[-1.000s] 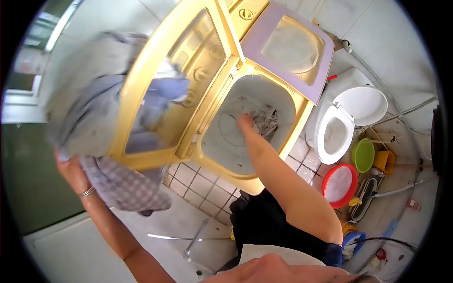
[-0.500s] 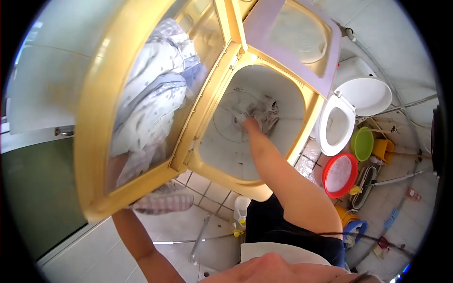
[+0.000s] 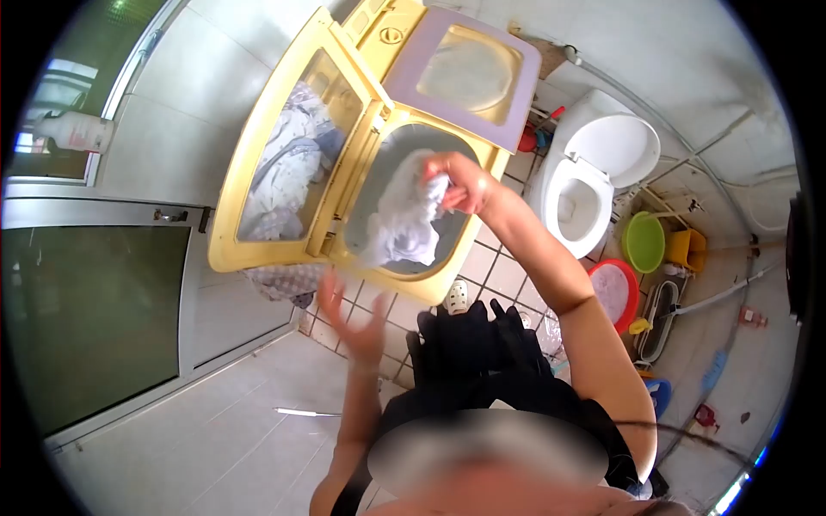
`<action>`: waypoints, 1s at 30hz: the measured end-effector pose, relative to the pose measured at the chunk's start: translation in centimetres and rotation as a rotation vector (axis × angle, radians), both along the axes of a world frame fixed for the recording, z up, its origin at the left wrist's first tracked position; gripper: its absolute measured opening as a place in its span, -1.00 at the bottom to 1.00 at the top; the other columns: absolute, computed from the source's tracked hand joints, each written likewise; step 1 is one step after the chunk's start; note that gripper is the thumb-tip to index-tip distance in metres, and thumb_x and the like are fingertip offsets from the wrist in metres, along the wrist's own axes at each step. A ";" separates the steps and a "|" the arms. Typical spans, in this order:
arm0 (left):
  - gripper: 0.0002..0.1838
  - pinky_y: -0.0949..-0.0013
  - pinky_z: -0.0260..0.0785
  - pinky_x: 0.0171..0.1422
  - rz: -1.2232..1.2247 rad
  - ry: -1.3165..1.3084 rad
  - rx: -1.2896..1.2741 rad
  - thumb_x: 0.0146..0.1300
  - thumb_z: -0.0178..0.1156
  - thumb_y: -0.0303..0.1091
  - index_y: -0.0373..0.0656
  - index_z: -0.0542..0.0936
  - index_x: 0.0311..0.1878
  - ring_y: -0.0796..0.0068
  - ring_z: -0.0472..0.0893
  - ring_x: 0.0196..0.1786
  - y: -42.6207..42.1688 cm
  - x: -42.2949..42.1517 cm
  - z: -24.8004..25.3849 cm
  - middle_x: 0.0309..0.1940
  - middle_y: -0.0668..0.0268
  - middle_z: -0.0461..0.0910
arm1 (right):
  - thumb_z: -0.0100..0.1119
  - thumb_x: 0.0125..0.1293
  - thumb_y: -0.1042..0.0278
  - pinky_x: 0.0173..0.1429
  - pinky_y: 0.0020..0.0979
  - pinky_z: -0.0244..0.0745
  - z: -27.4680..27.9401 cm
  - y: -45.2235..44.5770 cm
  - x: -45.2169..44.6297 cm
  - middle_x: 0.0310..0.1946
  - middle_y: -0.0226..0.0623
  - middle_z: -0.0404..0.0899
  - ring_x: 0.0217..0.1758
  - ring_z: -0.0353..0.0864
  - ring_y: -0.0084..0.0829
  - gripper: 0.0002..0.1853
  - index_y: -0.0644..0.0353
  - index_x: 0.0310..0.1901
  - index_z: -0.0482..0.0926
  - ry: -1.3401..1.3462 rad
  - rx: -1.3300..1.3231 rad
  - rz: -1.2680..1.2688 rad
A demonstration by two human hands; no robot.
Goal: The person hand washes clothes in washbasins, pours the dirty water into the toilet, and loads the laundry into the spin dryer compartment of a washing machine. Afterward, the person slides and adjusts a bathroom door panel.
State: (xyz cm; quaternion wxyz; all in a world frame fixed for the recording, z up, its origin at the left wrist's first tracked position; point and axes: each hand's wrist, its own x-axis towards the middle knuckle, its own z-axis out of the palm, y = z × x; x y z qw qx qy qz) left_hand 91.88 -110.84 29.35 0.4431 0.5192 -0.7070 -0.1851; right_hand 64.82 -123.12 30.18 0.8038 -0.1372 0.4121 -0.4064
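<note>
And here's the white cloth, over the tub, bunched at its top in the right hand's closed grip, so its loose length hangs down. The lid stands upright on its hinge, giving that arm access; patterned laundry shows through its window. Near its lower corner, the blurred left hand spreads its fingers, apparently holding nothing.

We see pale tiled walls and a floor of square, dark-lined tiles. To our left is a green-paned door, a window above it in view; to our right, a toilet, lid raised.
</note>
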 end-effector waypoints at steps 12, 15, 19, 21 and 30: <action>-0.11 0.12 0.14 0.39 -0.617 0.858 0.532 0.04 0.42 -0.37 -0.30 0.13 0.39 0.14 0.30 0.31 -1.1 -22.0 4.6 0.30 0.04 0.25 | 0.01 0.23 0.43 -0.74 -0.63 0.05 26.2 26.8 -13.8 -0.63 -0.32 0.46 -0.81 0.16 -0.66 -0.82 0.31 -0.46 0.52 -0.327 -0.937 -0.167; -0.19 0.17 0.18 0.36 -0.745 0.949 0.656 0.08 0.38 -0.39 -0.31 0.19 0.36 0.20 0.35 0.27 4.4 -28.7 7.1 0.26 0.07 0.31 | -0.04 0.27 0.44 -0.72 -0.63 0.09 28.4 35.7 -19.3 -0.63 -0.32 0.43 -0.79 0.20 -0.64 -0.80 0.33 -0.45 0.51 -0.160 -1.093 -0.332; -0.31 0.23 0.24 0.31 -0.896 0.934 0.729 0.13 0.33 -0.42 -0.32 0.27 0.32 0.28 0.41 0.22 11.5 -37.9 9.1 0.21 0.12 0.39 | -0.09 0.32 0.45 -0.70 -0.61 0.14 29.3 48.5 -26.3 -0.63 -0.32 0.41 -0.77 0.24 -0.63 -0.76 0.35 -0.45 0.50 0.110 -1.227 -0.578; -0.36 0.27 0.26 0.29 -0.962 0.887 0.740 0.15 0.30 -0.44 -0.33 0.31 0.29 0.32 0.44 0.19 15.6 -42.1 9.3 0.18 0.14 0.43 | -0.12 0.35 0.46 -0.68 -0.61 0.17 28.1 55.0 -29.5 -0.63 -0.32 0.39 -0.75 0.27 -0.62 -0.74 0.36 -0.45 0.50 0.299 -1.236 -0.735; -0.61 0.43 0.39 0.15 -1.443 0.405 0.378 0.22 0.22 -0.54 -0.32 0.44 0.12 0.52 0.55 0.01 33.5 -57.0 16.7 -0.03 0.26 0.58 | 0.55 -0.04 0.08 0.16 -0.30 0.51 14.6 69.7 -34.3 0.02 -0.18 0.56 0.09 0.56 -0.36 -0.18 0.28 0.21 0.39 1.149 -0.427 -0.967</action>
